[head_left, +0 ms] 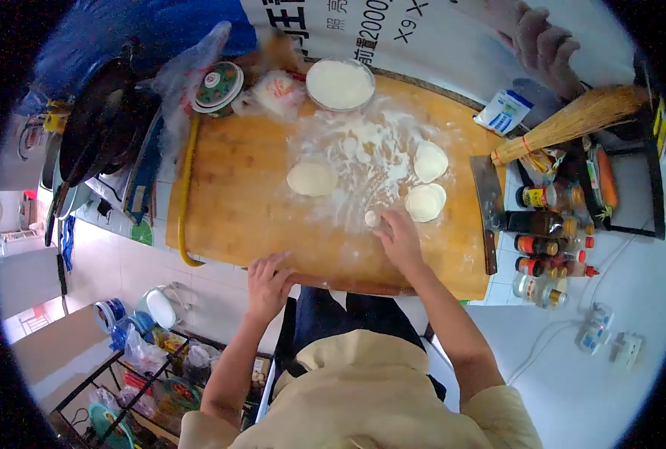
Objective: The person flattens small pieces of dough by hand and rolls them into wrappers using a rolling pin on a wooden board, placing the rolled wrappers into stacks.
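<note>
My left hand (271,284) is closed over the left end of a long brown rolling pin (352,285) along the board's near edge. The fingers of my right hand (399,238) are closed at a small dough piece (372,218), touching its right side. Flat dough rounds lie on the floured wooden board (236,194): one (312,179) left of centre, and two places on the right, an upper one (430,162) and a lower one (426,203). White flour (378,146) is spread between them.
A bowl of flour (340,84), plastic bags and a green-lidded tin (218,84) stand at the back. On the right are a cleaver (488,194), a straw brush (572,123) and several bottles (539,224). A dark pan (105,123) is far left.
</note>
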Demonstrator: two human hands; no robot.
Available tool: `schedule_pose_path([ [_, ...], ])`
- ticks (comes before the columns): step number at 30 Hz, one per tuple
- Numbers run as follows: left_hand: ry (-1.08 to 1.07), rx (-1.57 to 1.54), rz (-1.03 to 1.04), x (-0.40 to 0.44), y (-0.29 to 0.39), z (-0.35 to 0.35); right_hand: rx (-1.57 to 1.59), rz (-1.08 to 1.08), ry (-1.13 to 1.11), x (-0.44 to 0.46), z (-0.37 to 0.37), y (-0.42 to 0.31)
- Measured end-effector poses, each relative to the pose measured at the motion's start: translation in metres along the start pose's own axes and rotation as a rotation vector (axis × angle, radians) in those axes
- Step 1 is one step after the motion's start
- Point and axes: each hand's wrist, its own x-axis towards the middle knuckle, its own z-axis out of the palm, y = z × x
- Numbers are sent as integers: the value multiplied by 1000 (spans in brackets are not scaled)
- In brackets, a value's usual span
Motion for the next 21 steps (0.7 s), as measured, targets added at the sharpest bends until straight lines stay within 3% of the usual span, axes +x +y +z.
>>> schedule_pose_path([
  [2,11,5,11,5,1,0,-25,193,12,2,2,-5],
  [6,-23,17,27,15,1,-1,17,241,-57,-1,32,0],
  [8,-39,42,29,17,-4,2,74,83,-246,-9,30,-10],
  [10,-43,23,-55,20,-12,3,90,49,-254,-22,26,-14],
  [12,-27,38,-15,23,-20,1,104,13,-264,-36,15,-20],
  [14,-10,55,21,24,-29,1,232,268,-147,-47,-4,-30],
  [15,-9,38,3,24,-36,5,233,270,-145,-56,-8,-24],
  [17,-10,19,-10,30,-49,13,-222,241,11,-70,-11,-10],
  [21,-134,45,-2,73,-53,21,-575,218,-8,-50,-17,-7],
])
